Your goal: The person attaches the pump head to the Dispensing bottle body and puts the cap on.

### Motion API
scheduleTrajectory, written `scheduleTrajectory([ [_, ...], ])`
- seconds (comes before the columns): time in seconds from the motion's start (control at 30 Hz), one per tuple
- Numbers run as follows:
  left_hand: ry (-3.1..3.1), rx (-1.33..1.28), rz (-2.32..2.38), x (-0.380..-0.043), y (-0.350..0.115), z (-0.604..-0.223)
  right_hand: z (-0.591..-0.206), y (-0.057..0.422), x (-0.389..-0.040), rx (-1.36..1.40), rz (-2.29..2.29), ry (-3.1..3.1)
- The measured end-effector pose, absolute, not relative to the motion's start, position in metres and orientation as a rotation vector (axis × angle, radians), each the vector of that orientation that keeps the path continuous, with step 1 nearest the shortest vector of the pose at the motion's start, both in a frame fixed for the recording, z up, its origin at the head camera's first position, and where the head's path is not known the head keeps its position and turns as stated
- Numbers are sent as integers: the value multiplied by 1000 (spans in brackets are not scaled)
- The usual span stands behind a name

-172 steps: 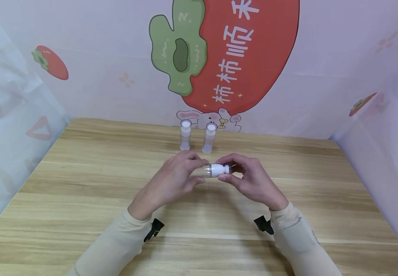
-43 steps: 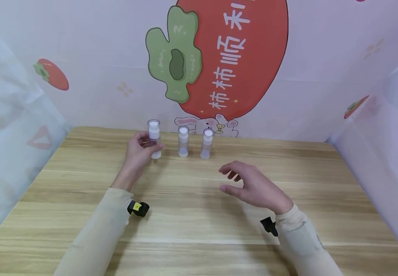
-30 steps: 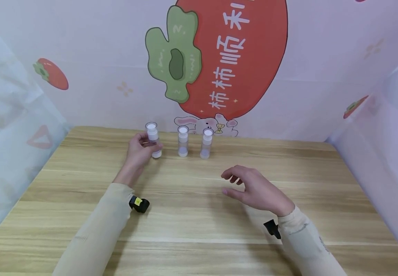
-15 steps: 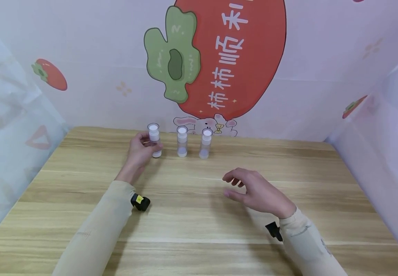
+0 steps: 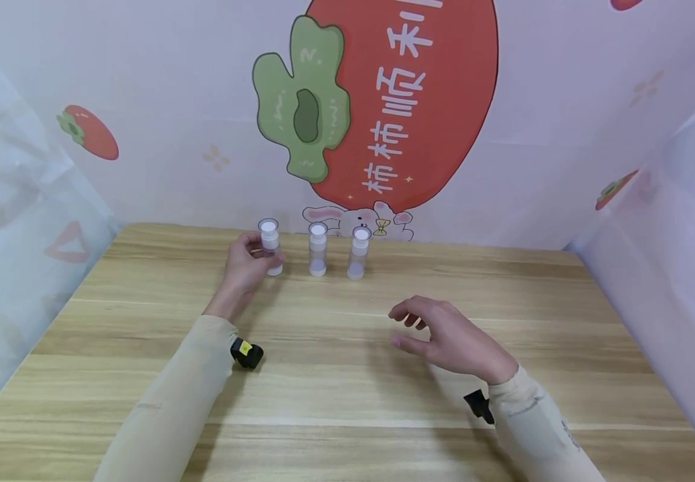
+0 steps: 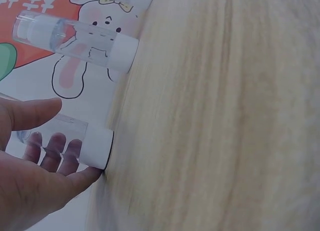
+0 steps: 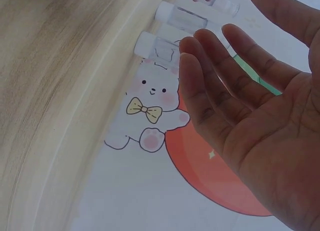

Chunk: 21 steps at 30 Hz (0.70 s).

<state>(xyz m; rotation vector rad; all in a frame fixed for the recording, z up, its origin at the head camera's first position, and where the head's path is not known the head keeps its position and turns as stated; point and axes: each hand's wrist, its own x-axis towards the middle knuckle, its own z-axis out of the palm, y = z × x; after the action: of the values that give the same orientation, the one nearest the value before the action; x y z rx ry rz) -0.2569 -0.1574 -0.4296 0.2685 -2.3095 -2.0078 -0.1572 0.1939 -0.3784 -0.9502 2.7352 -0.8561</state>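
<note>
Three clear pump bottles with white bases and white necks under clear caps stand at the back of the table. My left hand [image 5: 248, 264] is around the leftmost bottle [image 5: 270, 239]; in the left wrist view its fingers show through the clear wall of the bottle [image 6: 96, 146], with the thumb across the near side. That bottle stands upright with its base on the wood. To its right are the middle bottle [image 5: 318, 250] and the right bottle [image 5: 357, 254]. My right hand [image 5: 452, 338] hovers over the table, fingers loosely bent and holding nothing.
The wood-grain table [image 5: 335, 388] meets a printed backdrop [image 5: 173, 174] right behind the bottles. White sheeting [image 5: 16, 221] closes the left side, and more sheeting [image 5: 679, 268] the right. Each wrist carries a small black camera, such as the left one [image 5: 247, 353].
Earlier both hands held one bottle sideways; now it stands left of the other two in my left hand, straightened from a slight tilt. My right hand released it and drew back slightly.
</note>
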Motion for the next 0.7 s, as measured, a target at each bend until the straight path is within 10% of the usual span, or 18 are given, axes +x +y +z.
scheduleTrajectory([
  [0.7,-2525,42,-1530,-229,-169,-418,-384,220,-169,-775,-703,3111],
])
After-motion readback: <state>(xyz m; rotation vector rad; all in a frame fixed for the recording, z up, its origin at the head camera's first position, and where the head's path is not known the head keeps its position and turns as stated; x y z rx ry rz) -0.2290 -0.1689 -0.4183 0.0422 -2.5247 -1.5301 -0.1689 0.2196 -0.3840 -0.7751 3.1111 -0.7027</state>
